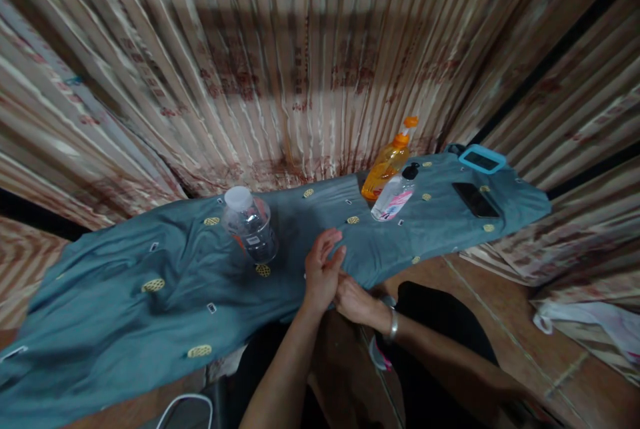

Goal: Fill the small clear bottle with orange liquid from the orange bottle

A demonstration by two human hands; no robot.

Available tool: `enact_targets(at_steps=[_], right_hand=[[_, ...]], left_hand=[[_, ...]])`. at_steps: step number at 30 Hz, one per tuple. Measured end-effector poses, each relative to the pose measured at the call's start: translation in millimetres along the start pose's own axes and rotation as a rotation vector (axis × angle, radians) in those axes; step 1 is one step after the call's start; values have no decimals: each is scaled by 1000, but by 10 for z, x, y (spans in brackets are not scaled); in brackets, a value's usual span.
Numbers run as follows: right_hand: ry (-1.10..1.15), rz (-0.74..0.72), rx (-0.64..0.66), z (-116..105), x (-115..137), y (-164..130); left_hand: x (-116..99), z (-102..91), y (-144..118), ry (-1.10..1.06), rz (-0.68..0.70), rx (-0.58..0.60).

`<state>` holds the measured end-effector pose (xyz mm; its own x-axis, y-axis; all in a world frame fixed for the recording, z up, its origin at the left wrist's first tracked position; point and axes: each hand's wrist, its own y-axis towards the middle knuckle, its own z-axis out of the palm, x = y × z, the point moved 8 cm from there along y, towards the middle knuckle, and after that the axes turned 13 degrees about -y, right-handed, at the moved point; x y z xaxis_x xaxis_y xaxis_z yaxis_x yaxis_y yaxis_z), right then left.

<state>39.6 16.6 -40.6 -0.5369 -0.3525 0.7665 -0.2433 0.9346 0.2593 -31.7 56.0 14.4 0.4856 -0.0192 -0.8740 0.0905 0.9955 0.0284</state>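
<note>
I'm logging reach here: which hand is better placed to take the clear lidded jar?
Probably the left hand: it lies on the cloth beside the jar. The right hand sits lower, behind it.

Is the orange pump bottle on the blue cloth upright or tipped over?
Upright: the orange pump bottle stands on its base on the blue cloth, pump head on top, beside a clear bottle.

One camera, worn on the head, is looking forward and down at the bench (150,296) from close above, facing the striped curtain (310,62) behind it.
</note>
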Motion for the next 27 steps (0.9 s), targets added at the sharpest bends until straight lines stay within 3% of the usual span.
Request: enact_targets(at_steps=[3, 5, 7, 9, 13, 15, 18, 20, 22, 25, 27], right_hand=[[-411, -60, 89, -386, -165, -245], [-691, 43, 40, -734, -400, -273], [-758, 152, -39, -1008, -549, -240], [-583, 216, -86, -1095, -569, -165], [174, 423, -14, -791, -508, 54], [384, 481, -54, -691, -478, 191], [254, 463, -278, -842, -515, 336], [81, 422, -350, -917, -502, 351], [-130, 282, -285, -849, -356, 361], [-508, -78, -21, -471, 6, 338], [-672, -212, 136, -265, 92, 296]], left_hand=[[-57, -19, 14, 10, 24, 3], [-91, -90, 43, 0, 46, -29], [-118, -173, 77, -12, 65, -62], [-143, -243, 108, -14, 84, -86], [-198, -312, 134, 6, 131, -121], [-226, -335, 132, 30, 159, -156], [-264, -386, 123, 70, 194, -228], [-265, -407, 125, 84, 189, -252], [-252, -406, 135, 91, 174, -247], [-227, -381, 147, 108, 165, -231], [-208, -368, 148, 120, 166, -233]])
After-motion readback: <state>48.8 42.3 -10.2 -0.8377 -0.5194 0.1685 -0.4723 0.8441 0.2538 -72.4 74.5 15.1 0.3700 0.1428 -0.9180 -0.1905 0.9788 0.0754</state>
